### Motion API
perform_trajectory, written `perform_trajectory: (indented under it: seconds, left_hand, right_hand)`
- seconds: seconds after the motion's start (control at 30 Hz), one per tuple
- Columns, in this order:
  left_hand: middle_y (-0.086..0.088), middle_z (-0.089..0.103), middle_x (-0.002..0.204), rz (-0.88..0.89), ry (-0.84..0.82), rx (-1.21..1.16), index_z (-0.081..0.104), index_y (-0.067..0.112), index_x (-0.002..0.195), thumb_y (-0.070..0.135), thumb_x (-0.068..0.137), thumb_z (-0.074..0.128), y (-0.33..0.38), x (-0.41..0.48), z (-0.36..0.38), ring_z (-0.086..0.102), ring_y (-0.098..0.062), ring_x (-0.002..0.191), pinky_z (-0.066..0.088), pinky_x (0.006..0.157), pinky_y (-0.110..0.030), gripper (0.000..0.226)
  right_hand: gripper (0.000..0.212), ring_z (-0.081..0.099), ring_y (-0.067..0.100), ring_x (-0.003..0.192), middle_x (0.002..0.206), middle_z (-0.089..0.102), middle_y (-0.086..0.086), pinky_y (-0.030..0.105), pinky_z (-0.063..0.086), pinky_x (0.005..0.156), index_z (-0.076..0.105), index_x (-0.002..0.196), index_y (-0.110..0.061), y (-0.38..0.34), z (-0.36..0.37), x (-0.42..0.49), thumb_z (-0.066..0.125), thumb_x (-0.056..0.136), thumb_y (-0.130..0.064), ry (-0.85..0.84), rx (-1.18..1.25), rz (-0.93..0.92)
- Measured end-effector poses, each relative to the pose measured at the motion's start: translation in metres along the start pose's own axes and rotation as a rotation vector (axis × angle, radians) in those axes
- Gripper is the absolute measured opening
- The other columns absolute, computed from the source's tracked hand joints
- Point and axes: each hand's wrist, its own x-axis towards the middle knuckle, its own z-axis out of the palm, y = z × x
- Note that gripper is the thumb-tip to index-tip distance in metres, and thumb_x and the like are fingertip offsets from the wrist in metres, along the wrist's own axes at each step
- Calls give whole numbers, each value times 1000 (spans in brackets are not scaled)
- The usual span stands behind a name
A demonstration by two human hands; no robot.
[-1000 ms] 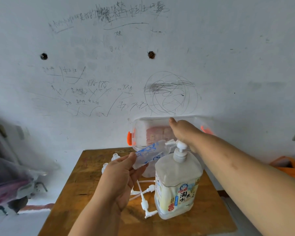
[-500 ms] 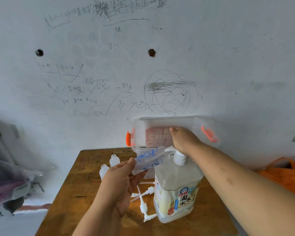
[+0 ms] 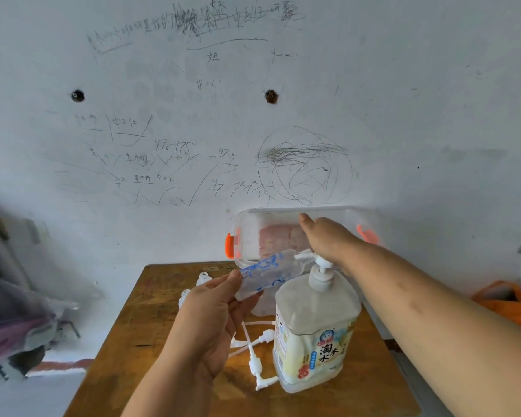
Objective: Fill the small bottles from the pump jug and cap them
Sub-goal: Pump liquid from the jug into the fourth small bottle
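The left hand [image 3: 211, 311] pinched a tilted small bottle [image 3: 268, 270] at eleven o'clock of the pump jug [image 3: 316, 335], mouth at its spout. The right hand [image 3: 325, 239] rested on the pump head [image 3: 321, 266], fingers [image 3: 306, 219] straight. Loose caps [image 3: 256, 362] lay at the jug's eight o'clock.

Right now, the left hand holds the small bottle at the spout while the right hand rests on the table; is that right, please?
Not quite: in the head view the right hand is on the pump head, not the table; the rest is right.
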Motion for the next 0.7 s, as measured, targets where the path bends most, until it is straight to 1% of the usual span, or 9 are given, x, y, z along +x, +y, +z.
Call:
perform_trajectory:
  seconds: [0.1, 0.17, 0.23, 0.3, 0.33, 0.43, 0.53, 0.63, 0.7]
  left_hand:
    - [-20, 72, 99, -11, 4, -4, 61, -1, 111, 15, 93, 60, -4, 4, -1, 73, -32, 92, 62, 71, -33, 24]
    - [-21, 71, 101, -17, 2, -15, 60, -2, 111, 14, 93, 59, -6, 7, -2, 72, -32, 93, 62, 71, -33, 24]
    - [-21, 71, 104, -26, 3, -12, 60, -3, 111, 13, 94, 57, -7, 9, -3, 72, -32, 93, 62, 69, -32, 24]
    - [-22, 71, 103, -33, 8, -2, 60, -4, 110, 13, 95, 57, -7, 11, -3, 73, -31, 91, 62, 69, -32, 23]
    - [-22, 71, 102, -35, 12, 4, 60, -5, 108, 12, 95, 56, -8, 11, -3, 73, -32, 91, 62, 71, -33, 22]
    - [-22, 72, 98, -39, 21, 28, 60, -6, 108, 13, 96, 56, -9, 9, -3, 73, -33, 92, 59, 81, -39, 22]
    - [-21, 74, 95, -30, 1, 43, 60, -6, 108, 13, 95, 56, -8, 3, -4, 74, -31, 88, 61, 75, -36, 23]
    - [-18, 76, 86, -2, -24, 14, 60, -5, 109, 12, 95, 57, -4, -3, -3, 75, -29, 84, 61, 70, -33, 22]
    - [-15, 76, 83, 19, -31, 11, 61, -4, 108, 12, 95, 57, -1, -6, -1, 75, -28, 82, 61, 70, -32, 21]
  right_hand:
    - [48, 46, 37, 119, 133, 44, 20, 43, 38, 98, 20, 148, -13, 4, 5, 8, 24, 100, -11, 32, 38, 24]
    - [46, 48, 36, 110, 128, 46, 20, 41, 39, 89, 25, 143, -10, 6, 8, 11, 27, 97, -7, 51, 1, 0]
    - [44, 49, 37, 112, 129, 47, 20, 39, 39, 88, 31, 140, -8, 7, 13, 12, 26, 96, -5, 55, -39, -6]
    - [42, 46, 36, 123, 134, 48, 18, 43, 38, 102, 38, 139, -10, 9, 18, 10, 23, 100, -10, 41, -66, -10]
    - [41, 45, 34, 125, 135, 49, 16, 45, 36, 105, 41, 138, -12, 9, 19, 8, 22, 102, -13, 44, -77, -17]
    - [41, 46, 34, 124, 133, 50, 16, 47, 35, 105, 42, 137, -14, 8, 18, 3, 20, 103, -17, 48, -81, -33]
    - [46, 44, 33, 127, 138, 48, 16, 46, 34, 107, 40, 141, -12, 6, 12, 0, 17, 104, -28, -3, -29, -18]
    - [64, 49, 33, 123, 131, 54, 18, 42, 35, 106, 50, 129, -1, 0, 2, 1, 15, 102, -47, -1, 85, 19]
    - [56, 51, 32, 116, 122, 55, 17, 41, 36, 104, 56, 117, -10, -2, -3, 0, 17, 102, -46, 6, 70, -14]
